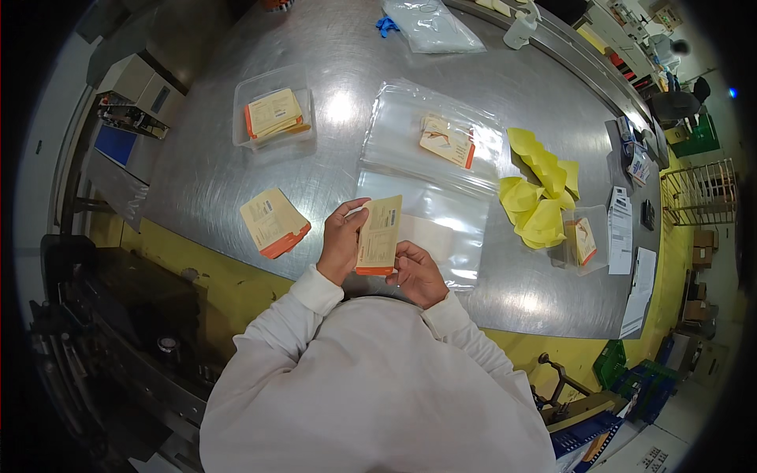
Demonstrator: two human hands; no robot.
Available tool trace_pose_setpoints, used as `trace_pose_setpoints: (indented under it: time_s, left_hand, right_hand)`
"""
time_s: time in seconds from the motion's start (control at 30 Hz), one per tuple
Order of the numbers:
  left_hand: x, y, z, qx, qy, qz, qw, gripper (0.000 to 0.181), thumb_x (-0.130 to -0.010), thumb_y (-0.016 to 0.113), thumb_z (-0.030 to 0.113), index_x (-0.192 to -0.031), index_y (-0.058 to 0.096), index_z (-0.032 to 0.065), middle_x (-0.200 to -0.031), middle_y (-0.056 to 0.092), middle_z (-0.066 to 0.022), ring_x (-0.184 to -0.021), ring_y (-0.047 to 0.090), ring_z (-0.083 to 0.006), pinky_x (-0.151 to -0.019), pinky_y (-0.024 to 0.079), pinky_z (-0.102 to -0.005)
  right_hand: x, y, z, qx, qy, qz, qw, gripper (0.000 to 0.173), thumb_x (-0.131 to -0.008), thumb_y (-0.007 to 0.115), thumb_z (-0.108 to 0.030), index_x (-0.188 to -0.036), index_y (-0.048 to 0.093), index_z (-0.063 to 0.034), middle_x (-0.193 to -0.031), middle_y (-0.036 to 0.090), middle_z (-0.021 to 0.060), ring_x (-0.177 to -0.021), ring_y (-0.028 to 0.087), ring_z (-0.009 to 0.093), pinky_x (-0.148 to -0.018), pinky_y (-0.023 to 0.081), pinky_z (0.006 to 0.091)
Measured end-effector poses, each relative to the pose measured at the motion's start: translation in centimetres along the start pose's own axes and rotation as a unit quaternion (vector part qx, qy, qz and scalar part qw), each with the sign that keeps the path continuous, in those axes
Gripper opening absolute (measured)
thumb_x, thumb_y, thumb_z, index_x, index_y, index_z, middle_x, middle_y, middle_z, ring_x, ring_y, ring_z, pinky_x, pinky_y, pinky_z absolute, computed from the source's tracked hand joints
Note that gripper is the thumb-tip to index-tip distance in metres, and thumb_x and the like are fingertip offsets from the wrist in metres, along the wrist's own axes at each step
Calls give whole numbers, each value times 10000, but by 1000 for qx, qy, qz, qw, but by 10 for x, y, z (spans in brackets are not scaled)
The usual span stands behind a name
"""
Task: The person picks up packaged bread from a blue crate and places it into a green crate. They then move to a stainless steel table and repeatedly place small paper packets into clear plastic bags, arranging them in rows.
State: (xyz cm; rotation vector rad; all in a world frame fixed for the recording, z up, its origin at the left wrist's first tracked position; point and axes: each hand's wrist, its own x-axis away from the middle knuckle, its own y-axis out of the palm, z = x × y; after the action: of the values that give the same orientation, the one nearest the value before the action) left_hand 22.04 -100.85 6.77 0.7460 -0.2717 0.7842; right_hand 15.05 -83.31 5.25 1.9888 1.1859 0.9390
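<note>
My left hand grips the left side of a stack of printed cards, cream with an orange edge. My right hand has its thumb and fingers at the lower right edge of that stack. Left of my hands, a fanned pile of the same cards lies on the steel table. Beyond my hands are clear plastic bags with a small pile of cards on them. A pale rectangle shows through the plastic beside my right hand.
A clear plastic tub at the back left holds more cards; a smaller tub stands at the right. Yellow paper pieces lie between bags and small tub. Printed sheets lie along the right edge, a pump bottle at the back.
</note>
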Motion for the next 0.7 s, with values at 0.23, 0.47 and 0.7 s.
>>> trace_pose_setpoints:
  time_s: [0.23, 0.47, 0.7]
  left_hand:
    - [5, 0, -2, -114, 58, -112, 985, 333, -956, 593, 94, -1257, 536, -36, -1010, 703, -141, -875, 681, -155, -771, 558, -285]
    - [11, 7, 4, -71, 20, -131, 989, 289, -958, 570, 45, -1232, 571, -44, -988, 712, -147, -856, 682, -134, -755, 550, -264]
    - [-11, -38, 12, -168, 174, 37, 970, 266, -945, 566, 29, -1204, 598, -23, -970, 688, -91, -839, 628, -108, -746, 496, -229]
  right_hand:
    - [-9, -4, -23, 44, -67, 63, 995, 210, -1006, 553, -203, -1135, 570, -38, -1100, 647, 53, -975, 638, 145, -789, 550, 341]
    - [-4, 5, -23, -32, -56, 93, 994, 188, -1006, 549, -211, -1084, 578, -42, -1062, 651, 53, -970, 641, 160, -784, 548, 335]
    - [-3, -1, -19, 199, -126, 206, 950, 141, -986, 554, -142, -939, 587, -13, -884, 623, 49, -780, 602, 132, -687, 506, 302]
